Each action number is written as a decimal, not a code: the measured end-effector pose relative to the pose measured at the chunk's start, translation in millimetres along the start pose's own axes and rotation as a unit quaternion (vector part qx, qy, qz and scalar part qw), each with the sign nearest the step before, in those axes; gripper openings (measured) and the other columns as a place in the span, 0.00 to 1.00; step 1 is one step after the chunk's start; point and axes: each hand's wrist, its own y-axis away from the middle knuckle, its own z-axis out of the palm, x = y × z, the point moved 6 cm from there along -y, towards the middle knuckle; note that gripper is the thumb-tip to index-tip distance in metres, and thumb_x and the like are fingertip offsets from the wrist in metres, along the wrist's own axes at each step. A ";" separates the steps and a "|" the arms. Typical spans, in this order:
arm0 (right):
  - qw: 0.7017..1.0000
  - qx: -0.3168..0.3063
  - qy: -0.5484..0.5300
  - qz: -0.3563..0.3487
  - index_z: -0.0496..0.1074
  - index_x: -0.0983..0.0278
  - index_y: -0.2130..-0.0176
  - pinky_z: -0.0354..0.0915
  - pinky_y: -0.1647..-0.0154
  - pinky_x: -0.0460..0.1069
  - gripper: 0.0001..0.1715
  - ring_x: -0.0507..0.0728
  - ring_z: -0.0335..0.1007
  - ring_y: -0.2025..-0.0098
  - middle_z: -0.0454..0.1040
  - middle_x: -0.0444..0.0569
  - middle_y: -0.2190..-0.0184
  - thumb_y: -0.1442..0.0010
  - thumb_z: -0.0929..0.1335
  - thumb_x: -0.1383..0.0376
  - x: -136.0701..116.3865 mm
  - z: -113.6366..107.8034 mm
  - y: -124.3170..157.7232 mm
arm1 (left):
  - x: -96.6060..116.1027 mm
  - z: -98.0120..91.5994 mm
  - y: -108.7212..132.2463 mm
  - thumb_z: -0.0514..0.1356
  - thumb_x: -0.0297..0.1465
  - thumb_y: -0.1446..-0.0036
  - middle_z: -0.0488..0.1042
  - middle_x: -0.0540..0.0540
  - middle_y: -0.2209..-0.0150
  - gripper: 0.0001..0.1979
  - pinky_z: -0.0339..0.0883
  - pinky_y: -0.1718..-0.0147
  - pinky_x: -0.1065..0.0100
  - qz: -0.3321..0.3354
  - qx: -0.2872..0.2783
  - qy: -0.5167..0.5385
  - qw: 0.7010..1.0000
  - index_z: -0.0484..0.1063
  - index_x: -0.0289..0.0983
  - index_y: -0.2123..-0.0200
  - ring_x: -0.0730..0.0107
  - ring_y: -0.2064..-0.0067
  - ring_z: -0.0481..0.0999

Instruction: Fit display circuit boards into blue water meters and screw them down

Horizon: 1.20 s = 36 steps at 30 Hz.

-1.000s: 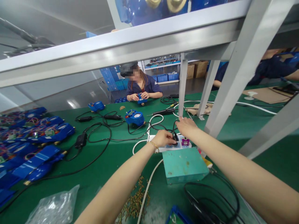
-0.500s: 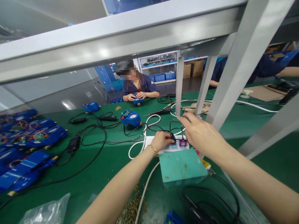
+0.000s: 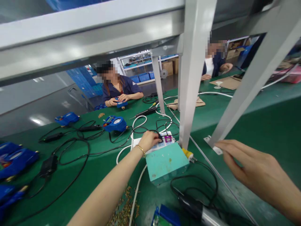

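My left hand [image 3: 148, 141] is closed on a black plug [image 3: 160, 138] at the white power strip [image 3: 155, 147]; whether the plug sits in a socket, I cannot tell. Beside it on the strip is a purple piece [image 3: 168, 138]. A turquoise box [image 3: 168, 163] stands directly in front of the strip, hiding part of it. My right hand [image 3: 254, 172] is off to the right, fingers stretched out and holding nothing. Its fingertips are close to the foot plate [image 3: 216, 150] of a metal post. A yellow plug with bare prongs [image 3: 188, 153] lies by the box's right corner.
Metal posts [image 3: 191, 78] rise from the green bench [image 3: 94, 188]. Blue gauge housings [image 3: 115, 124] and black cables lie left. A black-handled tool [image 3: 191, 204] and small brass pieces [image 3: 124, 207] are in front. Two co-workers sit opposite, one handling a blue housing [image 3: 122, 103].
My right hand has moved away from the power strip, right and toward me, to near the post's foot. My left hand stays at the black plug. The view has swung to the right.
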 end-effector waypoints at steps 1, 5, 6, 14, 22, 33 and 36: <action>1.000 0.000 -0.002 0.019 0.70 0.64 0.55 0.71 0.61 0.51 0.13 0.57 0.78 0.59 0.77 0.49 0.55 0.32 0.58 0.66 7.7 -4.1 10.6 | 1.5 -0.7 -2.5 0.65 0.33 0.47 0.72 0.50 0.81 0.12 0.53 0.72 0.70 0.004 -0.007 -0.005 1.000 0.76 0.38 0.80 0.70 0.75 0.70; 0.995 0.016 -0.014 0.096 0.71 0.63 0.56 0.70 0.70 0.49 0.12 0.55 0.78 0.69 0.79 0.47 0.64 0.33 0.60 0.64 31.7 -17.3 46.5 | 5.0 0.4 -8.9 0.64 0.36 0.47 0.68 0.51 0.84 0.16 0.52 0.73 0.69 0.001 -0.033 -0.020 0.999 0.72 0.37 0.84 0.71 0.78 0.66; 0.993 0.022 -0.015 0.116 0.72 0.63 0.57 0.70 0.72 0.49 0.12 0.55 0.78 0.71 0.79 0.47 0.66 0.34 0.60 0.64 36.4 -18.5 54.0 | 4.9 1.4 -9.5 0.63 0.37 0.47 0.68 0.51 0.85 0.17 0.52 0.73 0.69 -0.005 -0.040 -0.022 0.999 0.71 0.37 0.84 0.71 0.78 0.66; 0.962 0.022 -0.038 0.269 0.76 0.66 0.60 0.65 0.78 0.47 0.15 0.53 0.73 0.80 0.78 0.46 0.75 0.38 0.61 0.67 66.7 9.8 109.6 | 0.8 10.1 -16.1 0.61 0.44 0.50 0.72 0.49 0.83 0.20 0.57 0.71 0.69 -0.077 -0.058 -0.032 0.995 0.70 0.37 0.85 0.68 0.75 0.70; 0.963 0.007 -0.037 0.267 0.76 0.66 0.57 0.68 0.71 0.47 0.17 0.55 0.78 0.71 0.81 0.49 0.66 0.36 0.59 0.70 74.0 47.5 130.3 | 13.5 -39.6 5.5 0.55 0.53 0.51 0.82 0.43 0.74 0.27 0.69 0.70 0.64 -0.186 -0.035 -0.056 0.980 0.79 0.34 0.69 0.56 0.69 0.81; 0.969 -0.017 -0.073 0.237 0.75 0.69 0.57 0.69 0.72 0.51 0.17 0.60 0.79 0.68 0.80 0.53 0.65 0.35 0.59 0.72 74.1 63.5 141.0 | 70.7 -67.0 80.0 0.60 0.55 0.51 0.79 0.46 0.49 0.27 0.67 0.43 0.44 -0.077 0.030 -0.064 0.995 0.78 0.46 0.53 0.47 0.47 0.77; 0.965 -0.016 -0.098 0.243 0.75 0.70 0.57 0.71 0.71 0.52 0.16 0.61 0.79 0.67 0.80 0.55 0.65 0.36 0.59 0.73 77.3 66.6 141.2 | 65.1 -73.0 107.2 0.59 0.52 0.47 0.76 0.50 0.45 0.24 0.68 0.44 0.42 -0.061 0.049 -0.083 0.993 0.74 0.52 0.49 0.46 0.45 0.75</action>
